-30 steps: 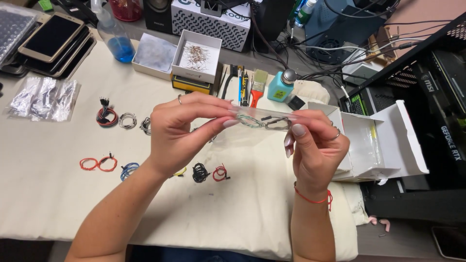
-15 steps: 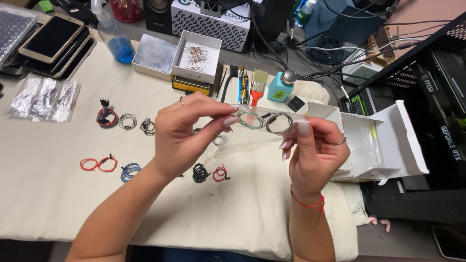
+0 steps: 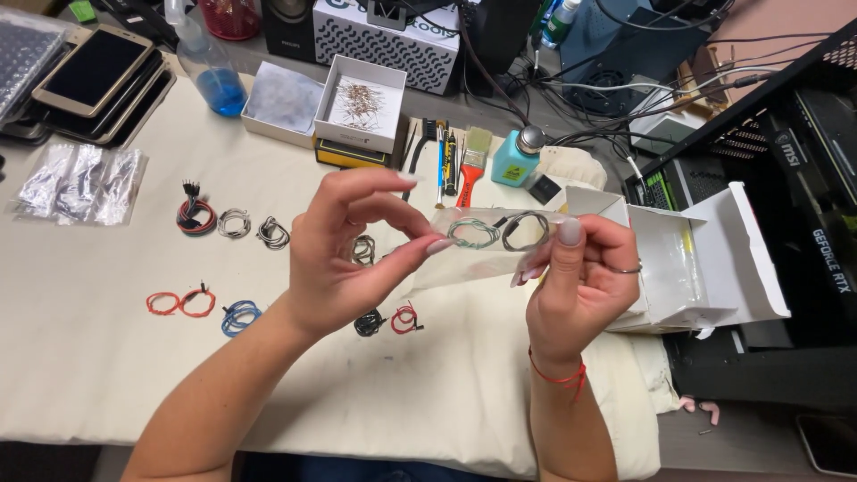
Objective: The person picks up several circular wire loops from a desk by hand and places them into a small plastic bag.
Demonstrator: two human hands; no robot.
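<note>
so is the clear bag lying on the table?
No, the clear bag with two wire coils is held up between the left hand and right hand.

Layout of the workbench, seen from above.
Both hands were raised over the cloth-covered table (image 3: 80, 357), the left hand (image 3: 344, 254) to the left of the right hand (image 3: 580, 286), with a clear bag (image 3: 482, 245) of coiled wires between them. Loose wire coils (image 3: 232, 223) lay on the cloth to the left and beneath the hands. Phones (image 3: 89, 76) lay at the far left, a spray bottle (image 3: 210, 67) right of them, then an open tray (image 3: 361, 112). A brush (image 3: 473, 165) lay behind the hands; an open box (image 3: 696, 259) stood to the right.
</note>
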